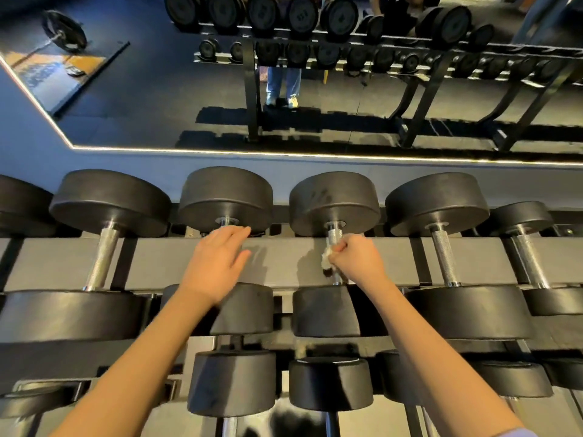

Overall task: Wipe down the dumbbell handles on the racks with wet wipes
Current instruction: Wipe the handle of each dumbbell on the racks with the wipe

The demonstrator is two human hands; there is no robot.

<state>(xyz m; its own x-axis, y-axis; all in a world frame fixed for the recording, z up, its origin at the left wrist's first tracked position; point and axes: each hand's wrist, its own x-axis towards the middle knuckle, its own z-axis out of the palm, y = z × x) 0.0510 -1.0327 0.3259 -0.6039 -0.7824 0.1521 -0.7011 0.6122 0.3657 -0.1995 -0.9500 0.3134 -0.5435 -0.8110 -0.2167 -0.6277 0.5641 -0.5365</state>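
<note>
The right hand [356,258] was curled round a wet wipe [326,262], clamping it on a dumbbell handle [334,236] of the top rack [277,263], midway between its two black heads. The left hand [217,260] lay open over the next dumbbell [225,197], fingers straight, holding nothing. Bare grey shelf showed between the hands

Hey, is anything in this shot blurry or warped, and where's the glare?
Head view: the left hand is motion-blurred; the right hand gripping the white wet wipe is sharper; the wide lens splays the black rubber dumbbells; a bright light strip glares below the mirror.
</note>
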